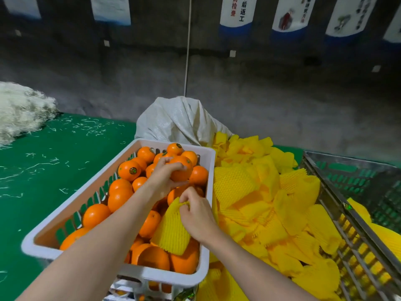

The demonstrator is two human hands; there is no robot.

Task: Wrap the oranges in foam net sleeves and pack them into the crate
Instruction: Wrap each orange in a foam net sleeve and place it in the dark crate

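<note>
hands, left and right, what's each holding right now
Left hand: grips a round orange fruit in the white plastic basket.
Right hand: pinches a yellow foam net sleeve.

grey crate (355, 222) cut off by right edge.

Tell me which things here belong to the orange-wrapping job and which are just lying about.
In the job: left hand gripping an orange; right hand pinching a foam net sleeve; white basket of oranges; pile of yellow sleeves; grey crate at right.
Lying about: white sack; heap of white fibre; loose strands on the green table; wall posters.
</note>
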